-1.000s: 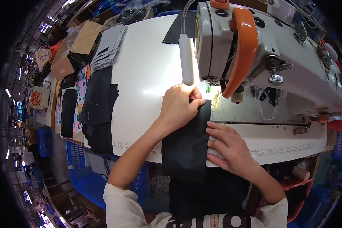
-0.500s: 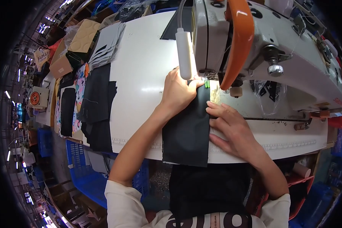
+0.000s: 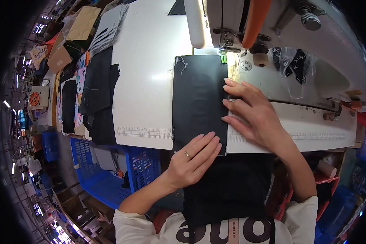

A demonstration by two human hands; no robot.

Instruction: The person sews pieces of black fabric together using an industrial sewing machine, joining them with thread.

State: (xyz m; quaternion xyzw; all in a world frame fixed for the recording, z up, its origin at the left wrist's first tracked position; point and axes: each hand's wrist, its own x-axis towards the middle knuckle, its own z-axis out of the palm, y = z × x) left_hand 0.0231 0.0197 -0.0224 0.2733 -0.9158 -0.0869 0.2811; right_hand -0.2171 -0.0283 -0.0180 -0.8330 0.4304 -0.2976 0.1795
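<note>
A black fabric panel (image 3: 199, 91) lies flat on the white sewing table (image 3: 144, 93), its far right corner by the green piece (image 3: 223, 59) at the sewing machine's needle area. Loose pale threads hang at its far left corner. My left hand (image 3: 195, 160), with a ring on one finger, rests flat on the panel's near end, fingers stretched out. At the panel's right edge, my right hand (image 3: 254, 112) has its fingers apart, with the tips touching the edge. The sewing machine (image 3: 329, 44) stands beyond, with a white lamp (image 3: 194, 24) and an orange part (image 3: 256, 24) over the fabric.
Black fabric pieces (image 3: 97, 89) and grey sheets (image 3: 107, 28) are stacked at the table's left. A blue basket (image 3: 97, 183) sits below the left edge. A clear bag with black pieces (image 3: 297, 69) lies by the machine. Ruler markings (image 3: 144, 132) run along the near edge.
My left hand has moved from beside the needle area to the panel's near end. The panel's far end now shows in front of the machine. The view has shifted.
</note>
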